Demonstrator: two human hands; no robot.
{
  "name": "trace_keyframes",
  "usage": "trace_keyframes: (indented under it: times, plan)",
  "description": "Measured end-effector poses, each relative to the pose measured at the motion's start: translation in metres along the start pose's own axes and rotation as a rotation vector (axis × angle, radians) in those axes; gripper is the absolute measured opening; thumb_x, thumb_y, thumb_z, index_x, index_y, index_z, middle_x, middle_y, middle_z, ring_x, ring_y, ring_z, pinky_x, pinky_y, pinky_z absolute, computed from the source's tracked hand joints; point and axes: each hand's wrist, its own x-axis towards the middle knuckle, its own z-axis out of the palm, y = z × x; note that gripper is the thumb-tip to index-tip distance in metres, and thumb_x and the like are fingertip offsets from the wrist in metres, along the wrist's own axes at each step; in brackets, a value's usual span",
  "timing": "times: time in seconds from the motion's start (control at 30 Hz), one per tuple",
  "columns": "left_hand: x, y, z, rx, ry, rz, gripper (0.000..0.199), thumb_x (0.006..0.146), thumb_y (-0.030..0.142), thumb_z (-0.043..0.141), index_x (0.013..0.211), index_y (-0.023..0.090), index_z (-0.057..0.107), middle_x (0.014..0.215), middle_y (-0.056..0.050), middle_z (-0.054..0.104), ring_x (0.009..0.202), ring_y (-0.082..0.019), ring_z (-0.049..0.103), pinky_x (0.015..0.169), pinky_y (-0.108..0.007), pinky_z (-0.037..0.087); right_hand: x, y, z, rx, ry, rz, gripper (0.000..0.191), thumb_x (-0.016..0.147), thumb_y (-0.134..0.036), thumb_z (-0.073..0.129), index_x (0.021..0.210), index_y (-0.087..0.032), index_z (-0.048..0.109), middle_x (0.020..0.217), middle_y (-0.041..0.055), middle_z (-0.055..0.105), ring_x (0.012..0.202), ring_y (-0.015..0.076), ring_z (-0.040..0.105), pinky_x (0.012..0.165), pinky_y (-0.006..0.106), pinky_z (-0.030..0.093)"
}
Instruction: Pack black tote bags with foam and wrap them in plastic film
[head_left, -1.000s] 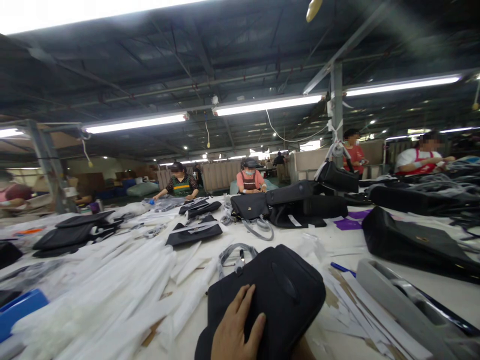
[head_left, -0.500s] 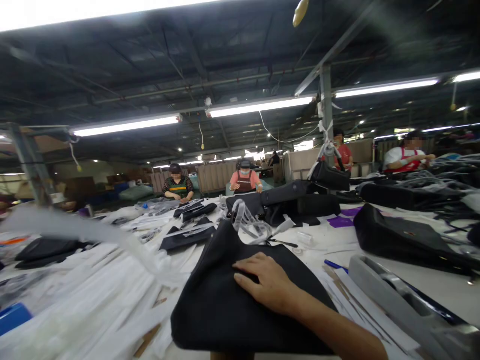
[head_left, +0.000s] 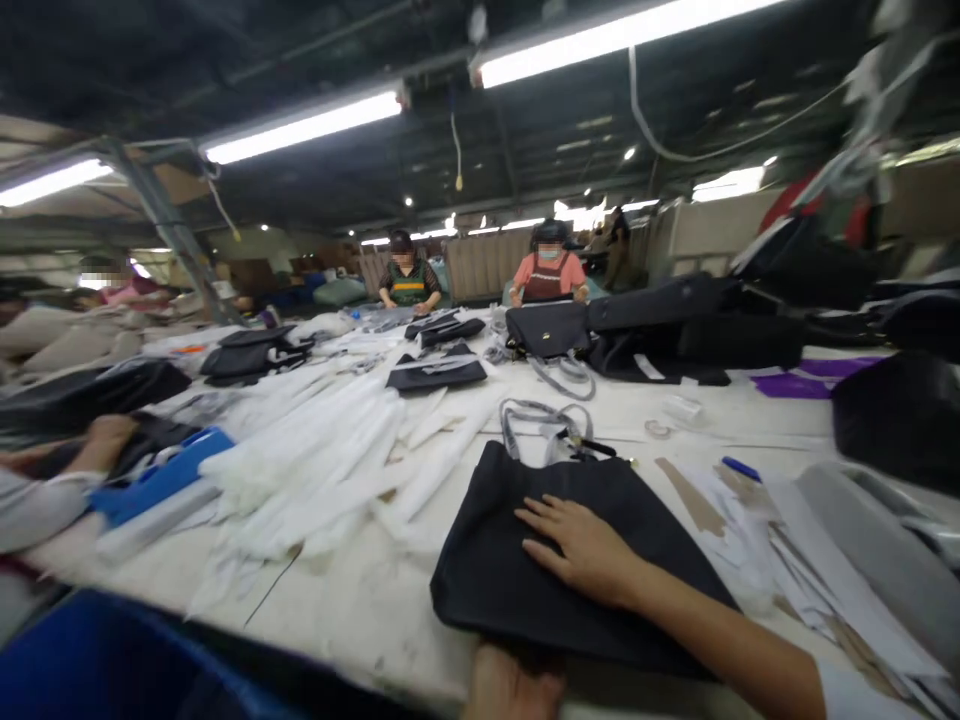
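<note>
A black handbag (head_left: 517, 560) lies on the worktable before me, its wrapped handles (head_left: 525, 425) stretched out on the far side. My right hand (head_left: 581, 545) rests flat on its upper face, fingers spread and slightly apart. Below the near edge of the bag is my left hand (head_left: 517, 685), close against its underside. Its fingers are blurred and partly covered by the bag, so their grip cannot be made out.
White wrapping sheets (head_left: 315, 440) are heaped to the left, beside a blue tray (head_left: 161, 475) and a co-worker's hand (head_left: 111, 435). Paper strips and a blue pen (head_left: 741, 468) lie to the right. Across the table (head_left: 360, 600), two people work among more black bags (head_left: 551, 330).
My view has swung left and downward. The blurred white strip in the air at left is gone. More of my left hand shows under the bag; my right hand stays on top of it.
</note>
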Motion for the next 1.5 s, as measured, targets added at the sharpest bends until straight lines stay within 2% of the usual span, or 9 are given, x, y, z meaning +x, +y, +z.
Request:
trace_keyframes:
  times: [0.17,0.27,0.4,0.53,0.7,0.87,1.1,1.33,1.5]
  plan:
    - [-0.064,-0.020,-0.063,-0.436,-0.218,-0.431,0.050,0.079,0.060,0.059,0.088,0.012,0.070,0.083,-0.011,0.074,0.073,-0.019,0.072,0.067,-0.027,0.055,-0.004,0.009,0.027,-0.111,0.115,-0.068,0.057,0.097,-0.056,0.038,0.146,-0.028,0.045,0.151,0.0044,0.044,0.139,0.0309,0.039,0.113,0.053,0.031]
    - [-0.071,-0.018,-0.105,-0.050,0.119,-0.265,0.048,0.077,0.061,0.063,0.072,0.013,0.062,0.054,-0.001,0.060,0.042,-0.010,0.055,0.042,-0.019,0.038,-0.007,0.013,0.037,-0.142,0.172,-0.092,0.057,0.095,-0.055,0.042,0.145,-0.026,0.046,0.150,0.0046,0.045,0.138,0.0314,0.041,0.112,0.052,0.033]
    - [-0.053,-0.005,-0.139,0.103,0.436,-0.102,0.052,0.084,0.063,0.053,0.088,0.012,0.063,0.063,-0.001,0.062,0.049,-0.012,0.058,0.043,-0.020,0.042,-0.007,0.013,0.039,-0.146,0.208,-0.112,0.058,0.094,-0.055,0.045,0.143,-0.025,0.049,0.148,0.0063,0.047,0.135,0.0317,0.045,0.111,0.052,0.035]
    - [-0.022,0.004,-0.139,-0.155,0.391,-0.147,0.058,0.082,0.066,0.057,0.097,0.009,0.061,0.094,-0.014,0.070,0.073,-0.020,0.069,0.056,-0.029,0.055,-0.007,0.013,0.039,-0.209,0.237,-0.144,0.057,0.095,-0.055,0.043,0.142,-0.023,0.050,0.146,0.0080,0.050,0.133,0.0310,0.047,0.109,0.052,0.037]
    - [0.001,0.006,-0.132,-0.383,0.523,-0.137,0.038,0.078,0.042,0.075,0.093,0.009,0.064,0.088,-0.014,0.073,0.076,-0.020,0.071,0.068,-0.029,0.058,-0.008,0.016,0.041,-0.304,0.263,-0.184,0.057,0.096,-0.053,0.042,0.142,-0.021,0.050,0.145,0.0093,0.051,0.131,0.0302,0.050,0.106,0.051,0.042]
    - [0.001,0.010,-0.130,-0.721,0.671,0.022,0.021,0.088,0.023,0.067,0.106,0.013,0.066,0.115,-0.013,0.071,0.089,-0.017,0.072,0.074,-0.024,0.058,-0.009,0.017,0.042,-0.315,0.272,-0.183,0.056,0.096,-0.053,0.041,0.142,-0.022,0.050,0.144,0.0086,0.052,0.132,0.0296,0.050,0.107,0.051,0.041]
    - [-0.002,0.028,-0.150,-0.940,0.893,0.339,0.015,0.092,0.013,0.060,0.106,0.013,0.065,0.113,-0.012,0.072,0.100,-0.017,0.070,0.086,-0.026,0.057,-0.007,0.019,0.045,-0.296,0.280,-0.192,0.057,0.095,-0.054,0.042,0.142,-0.022,0.050,0.144,0.0087,0.053,0.132,0.0294,0.049,0.107,0.050,0.041]
    - [-0.011,0.027,-0.172,-0.835,0.698,0.306,0.013,0.092,0.026,0.063,0.096,0.014,0.067,0.087,-0.006,0.072,0.084,-0.014,0.069,0.081,-0.028,0.056,-0.007,0.023,0.049,-0.288,0.319,-0.210,0.057,0.094,-0.056,0.043,0.141,-0.023,0.052,0.143,0.0080,0.054,0.130,0.0300,0.051,0.106,0.051,0.041]
    - [-0.018,0.041,-0.207,-0.849,0.620,0.452,0.014,0.088,0.008,0.058,0.076,0.016,0.060,0.062,0.005,0.057,0.068,-0.008,0.063,0.088,-0.028,0.054,-0.007,0.024,0.050,-0.283,0.342,-0.224,0.058,0.094,-0.056,0.044,0.139,-0.022,0.053,0.142,0.0083,0.055,0.128,0.0310,0.053,0.104,0.052,0.042]
